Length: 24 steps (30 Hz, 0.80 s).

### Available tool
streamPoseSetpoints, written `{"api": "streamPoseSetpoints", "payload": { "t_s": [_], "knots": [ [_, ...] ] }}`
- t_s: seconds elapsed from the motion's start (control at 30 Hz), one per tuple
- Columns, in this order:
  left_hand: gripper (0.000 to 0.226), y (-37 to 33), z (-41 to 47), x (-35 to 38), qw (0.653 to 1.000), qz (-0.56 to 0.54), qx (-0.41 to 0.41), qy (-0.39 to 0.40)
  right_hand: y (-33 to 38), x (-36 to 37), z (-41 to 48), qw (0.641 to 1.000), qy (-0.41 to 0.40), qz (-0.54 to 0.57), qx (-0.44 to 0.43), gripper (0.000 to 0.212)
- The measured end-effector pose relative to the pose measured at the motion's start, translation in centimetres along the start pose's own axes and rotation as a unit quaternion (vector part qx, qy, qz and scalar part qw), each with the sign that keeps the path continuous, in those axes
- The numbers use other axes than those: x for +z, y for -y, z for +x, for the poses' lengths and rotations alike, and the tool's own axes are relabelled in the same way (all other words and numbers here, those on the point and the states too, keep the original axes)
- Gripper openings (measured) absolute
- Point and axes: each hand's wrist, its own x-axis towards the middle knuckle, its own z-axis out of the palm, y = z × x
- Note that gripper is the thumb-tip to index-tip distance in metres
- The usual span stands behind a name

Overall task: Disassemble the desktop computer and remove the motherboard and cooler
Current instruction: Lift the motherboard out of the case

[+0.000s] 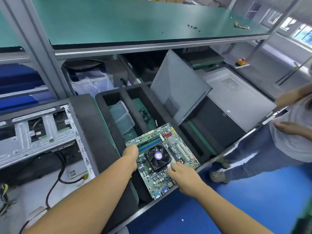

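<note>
A green motherboard [179, 146] with a black fan cooler [157, 157] on it is out of the case and hangs over a slot of a black foam tray [108, 132]. My left hand [131, 155] grips the board's left edge beside the blue and green memory slots. My right hand [183, 175] holds the near right edge, fingers lying on the board next to the cooler. The opened computer case [37, 132] lies at the left with loose black cables [55, 179] hanging out of it.
A grey side panel [179, 88] leans in the tray; another grey case [236, 98] lies to its right. A clear plastic box [122, 112] sits in a tray slot. Another person [287, 132] stands at the right. Small screws [193, 27] lie on the green shelf above.
</note>
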Motion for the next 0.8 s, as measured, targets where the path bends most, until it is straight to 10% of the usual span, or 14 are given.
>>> {"api": "streamPoseSetpoints", "payload": {
  "t_s": [0.37, 0.5, 0.7, 0.8],
  "knots": [
    [0.053, -1.1, -2.9, -2.4, 0.995, 0.083, 0.048, 0.041, 1.7, 0.8, 1.3, 0.999, -0.002, 0.021, 0.039, 0.027],
    [0.019, 0.0, -3.4, -4.1, 0.966, 0.193, 0.162, 0.054, 2.7, 0.4, 1.3, 0.998, 0.024, 0.013, 0.052, 0.028],
    [0.047, 0.1, -4.9, -7.4, 0.786, 0.478, 0.392, 0.019, 4.6, -2.5, 2.3, 0.992, 0.073, 0.027, 0.102, 0.025],
    [0.038, -0.3, -6.1, -9.8, 0.751, 0.466, 0.468, -0.004, 6.4, -4.4, 3.3, 0.982, 0.083, 0.029, 0.169, 0.012]
  ]
}}
